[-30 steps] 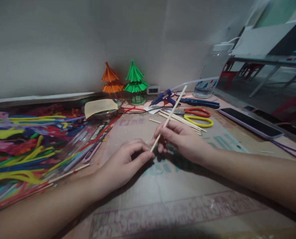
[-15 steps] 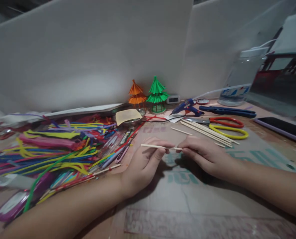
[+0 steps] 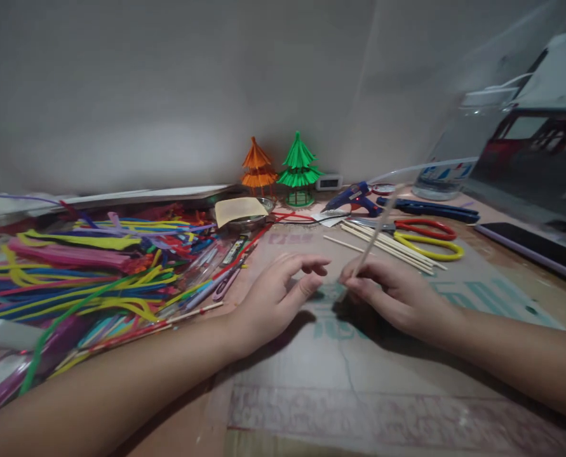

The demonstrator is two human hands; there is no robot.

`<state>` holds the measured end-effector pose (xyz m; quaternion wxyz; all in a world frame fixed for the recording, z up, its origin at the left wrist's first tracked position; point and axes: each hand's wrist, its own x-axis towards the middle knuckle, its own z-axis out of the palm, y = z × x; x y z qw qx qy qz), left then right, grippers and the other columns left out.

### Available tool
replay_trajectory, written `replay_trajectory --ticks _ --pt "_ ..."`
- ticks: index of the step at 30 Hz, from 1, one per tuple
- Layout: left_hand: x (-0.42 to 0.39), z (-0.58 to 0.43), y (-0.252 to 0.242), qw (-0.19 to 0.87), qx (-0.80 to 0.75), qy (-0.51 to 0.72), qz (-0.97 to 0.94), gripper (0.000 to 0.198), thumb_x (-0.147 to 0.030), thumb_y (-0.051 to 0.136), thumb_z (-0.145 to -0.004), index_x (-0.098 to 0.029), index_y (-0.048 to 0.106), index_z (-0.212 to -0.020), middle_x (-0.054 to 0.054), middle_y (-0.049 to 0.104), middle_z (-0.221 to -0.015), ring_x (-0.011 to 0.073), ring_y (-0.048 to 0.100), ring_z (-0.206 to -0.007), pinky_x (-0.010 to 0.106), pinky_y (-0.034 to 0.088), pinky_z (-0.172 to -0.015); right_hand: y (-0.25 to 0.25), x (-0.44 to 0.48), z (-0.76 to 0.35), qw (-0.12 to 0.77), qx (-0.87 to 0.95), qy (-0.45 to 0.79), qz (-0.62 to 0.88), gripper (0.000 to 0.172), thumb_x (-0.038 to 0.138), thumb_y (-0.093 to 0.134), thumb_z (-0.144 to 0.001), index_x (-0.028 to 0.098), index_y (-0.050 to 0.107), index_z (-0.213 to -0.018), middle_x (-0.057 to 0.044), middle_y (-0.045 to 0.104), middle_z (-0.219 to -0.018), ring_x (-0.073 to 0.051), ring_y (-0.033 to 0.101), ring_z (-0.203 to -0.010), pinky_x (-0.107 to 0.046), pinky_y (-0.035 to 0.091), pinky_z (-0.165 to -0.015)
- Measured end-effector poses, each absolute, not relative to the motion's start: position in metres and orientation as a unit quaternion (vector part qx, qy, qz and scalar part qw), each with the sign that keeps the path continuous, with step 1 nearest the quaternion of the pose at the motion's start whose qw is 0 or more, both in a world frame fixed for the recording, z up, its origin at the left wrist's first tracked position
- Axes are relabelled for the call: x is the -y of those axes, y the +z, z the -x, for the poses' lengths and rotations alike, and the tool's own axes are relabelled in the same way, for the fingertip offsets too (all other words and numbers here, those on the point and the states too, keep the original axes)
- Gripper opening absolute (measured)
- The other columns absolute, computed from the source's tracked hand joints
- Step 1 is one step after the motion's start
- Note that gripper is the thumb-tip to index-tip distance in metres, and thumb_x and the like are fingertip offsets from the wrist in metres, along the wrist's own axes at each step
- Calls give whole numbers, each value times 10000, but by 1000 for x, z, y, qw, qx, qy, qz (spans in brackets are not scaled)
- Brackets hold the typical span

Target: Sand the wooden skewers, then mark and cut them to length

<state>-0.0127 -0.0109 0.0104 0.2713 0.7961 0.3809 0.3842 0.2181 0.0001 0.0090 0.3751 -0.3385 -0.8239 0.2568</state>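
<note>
Between the thumb and fingers of my right hand (image 3: 387,289) a thin wooden stick (image 3: 375,236) is pinched, standing tilted up and to the right, its upper part blurred. My left hand (image 3: 285,292) hovers just to the left over the mat, its thumb and fingers apart with nothing in them. Beyond my right hand lies a bunch of similar wooden sticks (image 3: 392,247), with one single stick (image 3: 343,244) apart from them. Scissors (image 3: 428,247) with one red and one yellow handle loop rest beside the bunch.
Colourful pipe cleaners (image 3: 101,273) are heaped on the left. At the back stand an orange tiered model (image 3: 258,166) and a green one (image 3: 299,168). A blue glue gun (image 3: 356,198), a clear jar (image 3: 447,158) and a phone (image 3: 533,251) are on the right.
My left hand has let go of the stick. In my right hand the stick has swung from lying level between both hands to pointing upward. The view has shifted slightly.
</note>
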Motion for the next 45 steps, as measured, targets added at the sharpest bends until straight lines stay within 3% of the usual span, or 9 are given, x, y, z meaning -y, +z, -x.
replay_trajectory --ticks 6,13,16,20,26,29,33,37,45 --pt "0 15 8 234 -386 301 -840 230 -347 599 -999 -254 784 -1100 22 808 -1019 207 697 -950 345 475 -935 9 -12 -214 369 719 468 359 210 402 620 -954 194 631 -982 -42 731 -812 -177 705 -748 -285 550 -665" --pt "-18 23 0 150 -456 234 -845 279 -356 527 -1010 -237 772 -1071 40 800 -1057 224 705 -974 348 498 -909 34 -33 -242 119 893 175 396 232 373 631 -952 199 706 -820 -50 728 -832 -188 640 -747 -289 442 -661" --pt "-21 22 0 121 -457 200 -858 297 -374 513 -1012 -231 769 -1057 57 787 -1081 236 690 -1040 362 485 -958 30 -25 -239 69 916 91 384 181 351 639 -956 221 715 -1056 -54 758 -914 -209 672 -789 -287 427 -656" --pt "-25 35 18 87 -485 134 -860 325 -381 489 -1011 -217 761 -1085 88 758 -1162 240 669 -1098 336 482 -961 11 -23 -231 95 922 1 375 332 286 573 -988 216 632 -1307 -106 776 -1108 -260 725 -942 -329 472 -750" --pt "-39 77 57 33 -602 -43 -797 245 -272 565 -869 -186 769 -763 118 759 -772 251 681 -690 333 479 -684 3 -32 -233 89 921 -28 377 195 284 502 -1015 207 670 -1074 -76 772 -974 -232 724 -839 -310 434 -689" --pt "-40 86 64 8 -621 -93 -779 226 -279 586 -839 -185 756 -723 123 748 -744 256 687 -698 327 483 -691 6 -25 -229 50 908 -74 410 181 293 493 -1012 207 625 -923 -57 735 -766 -212 682 -641 -305 300 -562" --pt "-37 87 65 -15 -627 -117 -770 195 -255 593 -820 -200 768 -887 124 771 -868 273 712 -799 318 497 -706 8 -10 -223 15 898 -114 426 210 295 459 -1013 228 572 -849 -37 679 -606 -204 627 -510 -330 181 -529" --pt "-35 88 67 -27 -638 -133 -758 241 -264 615 -816 -186 761 -991 148 774 -918 300 725 -840 327 511 -721 8 -5 -223 -9 896 -112 431 193 286 480 -1011 235 567 -846 -39 704 -628 -203 648 -531 -325 181 -525" --pt "-38 86 72 -13 -650 -153 -744 213 -275 586 -821 -157 762 -796 161 752 -786 304 709 -730 347 487 -668 14 -25 -232 -6 874 -94 477 177 327 508 -1006 227 602 -894 -46 716 -689 -199 630 -566 -294 222 -516"
